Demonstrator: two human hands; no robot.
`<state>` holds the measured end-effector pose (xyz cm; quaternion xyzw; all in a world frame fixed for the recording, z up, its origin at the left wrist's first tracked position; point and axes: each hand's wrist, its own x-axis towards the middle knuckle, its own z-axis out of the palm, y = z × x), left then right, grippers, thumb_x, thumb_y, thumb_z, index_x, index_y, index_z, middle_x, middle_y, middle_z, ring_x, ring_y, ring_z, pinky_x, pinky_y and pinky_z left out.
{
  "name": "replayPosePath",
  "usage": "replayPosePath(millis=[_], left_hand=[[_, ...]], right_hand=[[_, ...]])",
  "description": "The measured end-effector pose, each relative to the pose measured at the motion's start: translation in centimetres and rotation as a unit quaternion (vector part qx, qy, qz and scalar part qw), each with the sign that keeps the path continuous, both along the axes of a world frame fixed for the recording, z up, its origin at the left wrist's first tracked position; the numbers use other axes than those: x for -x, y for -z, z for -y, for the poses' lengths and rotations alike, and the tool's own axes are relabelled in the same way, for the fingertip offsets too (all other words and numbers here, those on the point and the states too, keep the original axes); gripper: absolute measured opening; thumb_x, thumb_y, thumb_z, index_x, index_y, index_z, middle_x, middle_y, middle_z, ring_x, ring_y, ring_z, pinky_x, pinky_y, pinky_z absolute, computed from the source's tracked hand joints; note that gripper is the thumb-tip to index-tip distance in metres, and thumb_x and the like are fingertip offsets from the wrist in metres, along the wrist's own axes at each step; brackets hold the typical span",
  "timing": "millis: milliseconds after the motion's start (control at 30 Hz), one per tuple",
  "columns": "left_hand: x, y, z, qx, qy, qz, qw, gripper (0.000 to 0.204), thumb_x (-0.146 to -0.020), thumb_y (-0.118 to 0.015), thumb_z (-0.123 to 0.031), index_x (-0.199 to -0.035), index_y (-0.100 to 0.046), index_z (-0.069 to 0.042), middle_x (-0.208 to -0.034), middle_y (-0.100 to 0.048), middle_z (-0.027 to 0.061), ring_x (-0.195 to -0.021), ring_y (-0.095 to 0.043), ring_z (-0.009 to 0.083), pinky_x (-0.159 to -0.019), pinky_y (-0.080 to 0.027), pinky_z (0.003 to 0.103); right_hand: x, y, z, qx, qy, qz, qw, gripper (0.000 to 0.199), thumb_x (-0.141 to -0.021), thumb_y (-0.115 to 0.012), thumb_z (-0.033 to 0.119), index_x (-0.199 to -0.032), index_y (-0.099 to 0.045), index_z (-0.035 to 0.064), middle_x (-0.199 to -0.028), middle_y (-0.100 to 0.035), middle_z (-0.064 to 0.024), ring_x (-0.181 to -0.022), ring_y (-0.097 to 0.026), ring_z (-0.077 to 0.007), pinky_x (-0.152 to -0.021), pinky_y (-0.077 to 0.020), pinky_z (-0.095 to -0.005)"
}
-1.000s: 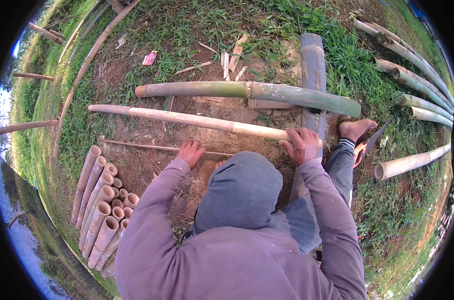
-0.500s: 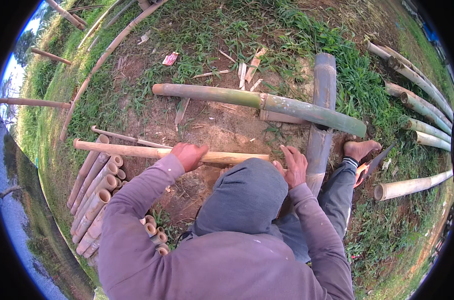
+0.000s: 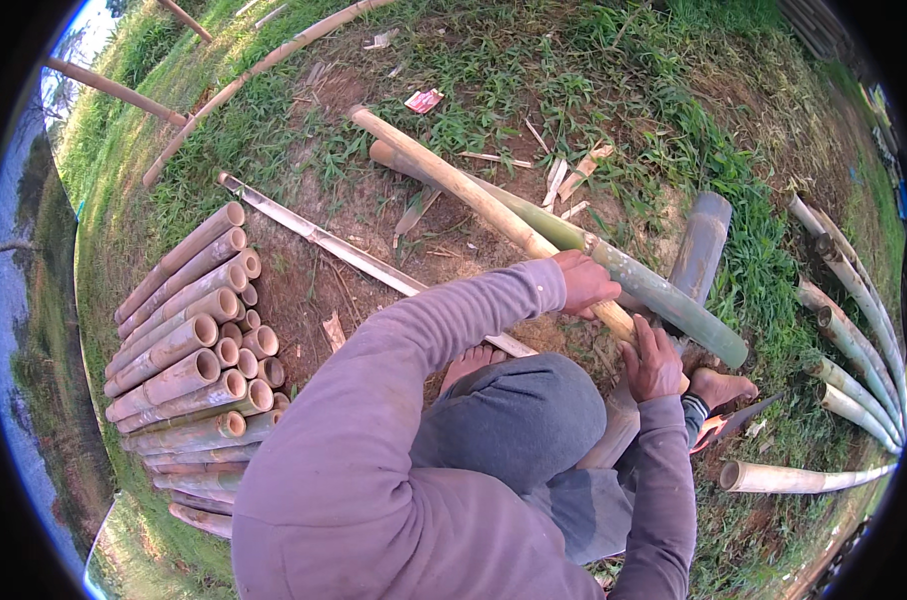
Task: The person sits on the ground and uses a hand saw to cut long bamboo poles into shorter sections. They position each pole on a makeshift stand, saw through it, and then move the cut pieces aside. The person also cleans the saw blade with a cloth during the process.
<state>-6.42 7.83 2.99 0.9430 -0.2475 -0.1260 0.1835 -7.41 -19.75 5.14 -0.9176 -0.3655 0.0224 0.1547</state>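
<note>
My left hand and right hand are both clamped on the pale bamboo pole, which now slants away up-left instead of lying level as before. It crosses the green bamboo culm; the stack of cut bamboo sections sits to my left.

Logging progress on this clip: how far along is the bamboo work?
Done: a stack of cut bamboo pieces lies at the left. In hand: both the left hand and right hand grip a pale bamboo pole. Left: uncut poles lie at the right.
</note>
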Motion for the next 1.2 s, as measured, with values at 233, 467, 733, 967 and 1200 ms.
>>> replayPosePath(millis=[233,467,733,967,1200], left_hand=[[-0.8,4.1,-1.5,0.052,-0.065,0.056,0.995,0.053,-0.082,-0.085,-0.052,-0.113,-0.065,-0.014,-0.109,-0.071,0.0104,-0.101,-0.073,0.0381,-0.084,-0.058,0.052],[-2.5,3.8,-1.1,0.111,-0.069,0.111,0.985,0.055,-0.081,-0.087,-0.047,-0.120,-0.068,-0.013,-0.115,-0.068,0.0104,-0.117,-0.067,0.0337,-0.099,-0.053,0.049],[-3.4,5.8,-1.9,0.116,-0.109,0.146,0.976,0.057,-0.095,-0.075,-0.042,-0.143,-0.062,-0.014,-0.142,-0.064,0.0095,-0.135,-0.058,0.0298,-0.117,-0.040,0.047],[-4.4,6.0,1.5,0.064,-0.126,0.116,0.983,0.057,-0.100,-0.070,-0.041,-0.152,-0.059,-0.021,-0.148,-0.064,0.0059,-0.140,-0.056,0.0286,-0.120,-0.033,0.047],[-5.1,5.2,5.3,-0.024,-0.069,0.097,0.993,0.071,-0.105,-0.051,-0.059,-0.166,-0.039,-0.024,-0.167,-0.042,0.0133,-0.155,-0.034,0.0354,-0.126,-0.017,0.057]], right_hand=[[-3.5,0.5,-1.9,0.033,-0.032,0.047,0.998,0.060,-0.086,-0.083,0.031,-0.141,-0.064,0.0157,-0.100,-0.066,-0.0092,-0.095,-0.069,-0.0320,-0.080,-0.0531,-0.0463],[-5.7,0.2,-1.5,0.083,0.014,0.042,0.996,0.055,-0.090,-0.079,0.037,-0.140,-0.064,0.0200,-0.109,-0.067,-0.0046,-0.107,-0.066,-0.0277,-0.091,-0.0474,-0.0462],[-8.8,2.6,-2.0,0.102,0.106,0.003,0.989,0.045,-0.098,-0.072,0.041,-0.140,-0.064,0.0258,-0.133,-0.063,-0.0032,-0.137,-0.053,-0.0266,-0.120,-0.0322,-0.0587],[-6.6,3.3,-0.9,0.022,0.176,0.109,0.978,0.048,-0.100,-0.070,0.042,-0.144,-0.062,0.0247,-0.148,-0.059,-0.0059,-0.142,-0.050,-0.0320,-0.121,-0.0303,-0.0621],[3.2,8.1,20.6,-0.030,0.619,0.041,0.784,0.046,-0.096,-0.073,0.036,-0.133,-0.067,0.0094,-0.137,-0.065,-0.0167,-0.130,-0.060,-0.0384,-0.109,-0.0482,-0.0506]])
